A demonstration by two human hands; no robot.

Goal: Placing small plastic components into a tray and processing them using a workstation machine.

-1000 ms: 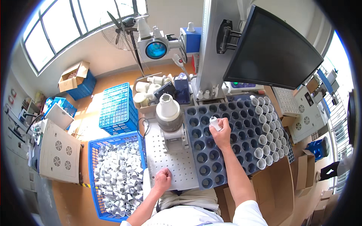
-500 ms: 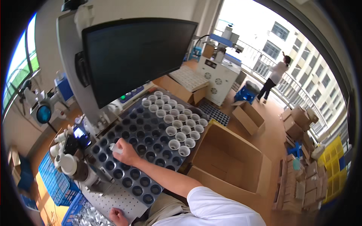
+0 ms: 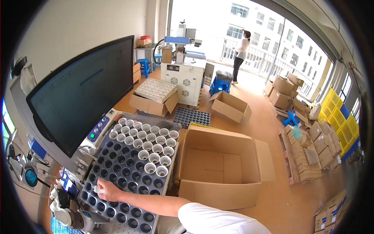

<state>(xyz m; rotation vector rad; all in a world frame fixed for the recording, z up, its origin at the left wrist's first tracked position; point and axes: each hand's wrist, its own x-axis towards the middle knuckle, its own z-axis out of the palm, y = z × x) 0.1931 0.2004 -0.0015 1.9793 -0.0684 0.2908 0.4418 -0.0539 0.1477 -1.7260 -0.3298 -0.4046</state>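
Observation:
My right hand [image 3: 109, 191] rests on the near left part of a dark grey tray [image 3: 128, 171] full of round sockets. Its fingers pinch a small white cup [image 3: 96, 190] over one socket. Several white cups [image 3: 154, 146] fill the tray's far rows, while the near rows stand bare. My right forearm, in a white sleeve, comes in from the lower edge. My left hand is out of the picture.
A big dark monitor [image 3: 82, 93] hangs over the tray's left side. An open cardboard box [image 3: 218, 167] sits right of the tray. On the floor beyond are more boxes [image 3: 154, 97], a spare dark tray [image 3: 191, 116], a white machine [image 3: 183, 78] and a distant standing person [image 3: 241, 54].
The view has swung to the right, away from the blue basket. My right hand moved to the tray's near left end with the white cup. My left hand has left the picture.

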